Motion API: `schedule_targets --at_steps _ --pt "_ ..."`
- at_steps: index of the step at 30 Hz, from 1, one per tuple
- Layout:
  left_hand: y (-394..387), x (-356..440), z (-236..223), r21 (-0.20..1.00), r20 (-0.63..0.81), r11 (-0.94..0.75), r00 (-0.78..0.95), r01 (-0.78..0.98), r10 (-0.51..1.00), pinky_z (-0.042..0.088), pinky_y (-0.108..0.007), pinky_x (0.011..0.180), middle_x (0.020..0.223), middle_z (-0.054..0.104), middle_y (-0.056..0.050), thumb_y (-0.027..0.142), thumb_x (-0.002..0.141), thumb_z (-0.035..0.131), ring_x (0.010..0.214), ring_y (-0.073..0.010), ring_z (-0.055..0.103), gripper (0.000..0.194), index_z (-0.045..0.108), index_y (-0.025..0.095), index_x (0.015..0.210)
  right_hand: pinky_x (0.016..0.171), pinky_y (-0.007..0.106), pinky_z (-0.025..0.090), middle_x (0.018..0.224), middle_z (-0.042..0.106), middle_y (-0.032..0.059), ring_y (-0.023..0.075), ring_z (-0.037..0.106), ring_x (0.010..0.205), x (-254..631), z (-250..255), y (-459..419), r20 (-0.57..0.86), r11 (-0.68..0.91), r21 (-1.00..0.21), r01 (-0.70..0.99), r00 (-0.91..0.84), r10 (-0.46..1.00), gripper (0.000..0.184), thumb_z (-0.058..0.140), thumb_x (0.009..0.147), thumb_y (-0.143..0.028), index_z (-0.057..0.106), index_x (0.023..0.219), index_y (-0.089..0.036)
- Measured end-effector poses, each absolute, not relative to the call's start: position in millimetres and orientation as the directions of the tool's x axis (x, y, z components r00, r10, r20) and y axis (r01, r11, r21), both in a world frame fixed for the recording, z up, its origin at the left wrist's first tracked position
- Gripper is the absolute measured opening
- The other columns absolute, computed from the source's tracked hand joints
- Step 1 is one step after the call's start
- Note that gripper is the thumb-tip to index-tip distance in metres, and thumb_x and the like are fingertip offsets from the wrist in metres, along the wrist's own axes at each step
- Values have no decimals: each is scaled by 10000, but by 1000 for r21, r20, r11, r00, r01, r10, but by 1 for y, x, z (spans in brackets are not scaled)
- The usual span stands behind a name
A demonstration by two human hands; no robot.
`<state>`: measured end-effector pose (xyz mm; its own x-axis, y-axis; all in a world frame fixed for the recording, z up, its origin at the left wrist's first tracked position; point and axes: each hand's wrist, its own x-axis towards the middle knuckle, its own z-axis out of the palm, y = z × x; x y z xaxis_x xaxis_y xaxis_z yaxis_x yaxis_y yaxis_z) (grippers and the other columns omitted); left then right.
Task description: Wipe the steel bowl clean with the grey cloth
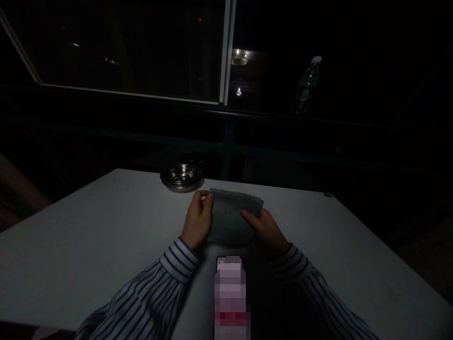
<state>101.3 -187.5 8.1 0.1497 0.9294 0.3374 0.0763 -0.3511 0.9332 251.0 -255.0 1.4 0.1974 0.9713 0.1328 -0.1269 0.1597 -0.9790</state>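
Beyond the black-edged, lit phone (pixel 231 297), my left hand (pixel 197 219) and right hand (pixel 269 230) grasp a grey-green textured cloth (pixel 233 217).

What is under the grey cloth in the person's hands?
Below the cloth, the bare white tabletop shows around it. Anything directly beneath is covered, as are some fingers of the right hand.

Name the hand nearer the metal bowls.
The left hand, holding the left edge of the cloth; the right hand, farther from the metal bowls, holds its right edge.
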Motion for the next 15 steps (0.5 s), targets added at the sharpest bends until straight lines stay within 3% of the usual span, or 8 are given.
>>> schedule_targets --at_steps 3,6,8,11,15 --pt "-176 97 1 970 222 -229 95 79 971 323 -209 425 504 446 74 456 793 440 414 -87 409 268 475 192 812 737 317 465 893 678 59 210 617 813 267 3 -258 117 148 -986 -76 314 942 374 647 682 -397 628 946 -132" --pt "-165 92 -12 985 73 -80 50 154 996 313 -204 409 489 455 71 451 759 485 414 -88 425 286 503 170 811 737 318 465 902 678 53 207 620 809 283 5 -261 110 158 -984 -85 414 904 393 646 681 -384 609 987 -141" --pt "-162 93 -23 985 17 -37 113 170 993 340 -215 406 507 508 42 453 714 542 416 -98 465 326 537 140 806 743 318 465 905 677 53 205 620 812 293 5 -262 110 155 -986 -61 457 883 380 637 687 -378 604 982 -140" --pt "-161 101 -40 983 -65 24 221 182 973 346 -226 358 468 511 25 503 736 487 364 -118 482 409 566 113 831 736 319 467 899 676 57 213 619 820 304 2 -261 111 123 -992 11 507 855 371 630 688 -394 607 952 -134" --pt "-158 115 -53 984 -114 62 320 170 940 380 -205 355 565 585 -19 450 750 503 400 -114 544 371 588 109 872 738 318 468 918 674 55 215 616 832 311 -4 -258 113 108 -993 40 536 837 373 622 692 -413 609 945 -140"
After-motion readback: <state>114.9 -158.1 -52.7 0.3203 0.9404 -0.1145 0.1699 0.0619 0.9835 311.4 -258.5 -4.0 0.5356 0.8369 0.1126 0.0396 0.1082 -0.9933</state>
